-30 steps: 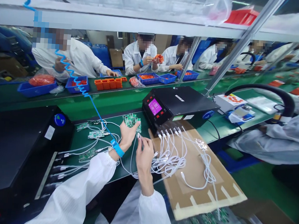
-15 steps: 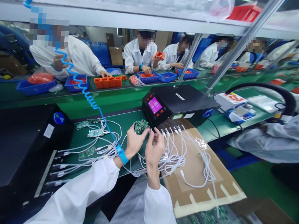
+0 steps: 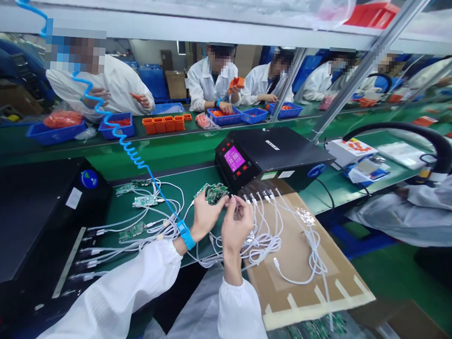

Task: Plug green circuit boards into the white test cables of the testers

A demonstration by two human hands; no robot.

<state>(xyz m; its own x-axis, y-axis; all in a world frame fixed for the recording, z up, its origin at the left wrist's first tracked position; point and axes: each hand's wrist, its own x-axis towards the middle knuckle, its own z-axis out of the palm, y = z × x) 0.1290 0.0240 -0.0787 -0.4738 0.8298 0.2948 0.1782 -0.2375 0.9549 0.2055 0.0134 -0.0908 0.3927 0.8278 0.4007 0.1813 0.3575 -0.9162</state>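
Observation:
My left hand [image 3: 204, 214] is closed on a stack of green circuit boards [image 3: 213, 192], held up in front of the black tester box [image 3: 269, 156]. A blue wrist strap [image 3: 186, 235] with a coiled cord circles that wrist. My right hand [image 3: 236, 224] pinches the plug end of a white cable [image 3: 233, 203] right beside the boards. More white cables [image 3: 267, 239] run from the tester over a cardboard sheet [image 3: 307, 278]. Other green boards [image 3: 145, 201] lie plugged into cables on the green mat to the left.
A second black box [image 3: 25, 217] fills the left side. Across the green conveyor [image 3: 161, 152], people in white coats handle orange parts [image 3: 165, 125] and blue bins [image 3: 224, 117]. A person in white sits at my right, by a black hose [image 3: 414, 133]. A tray of boards [image 3: 315, 338] lies lower right.
Both hands have moved right and toward the tester. My right hand has brought the cable plug up against the boards in my left hand.

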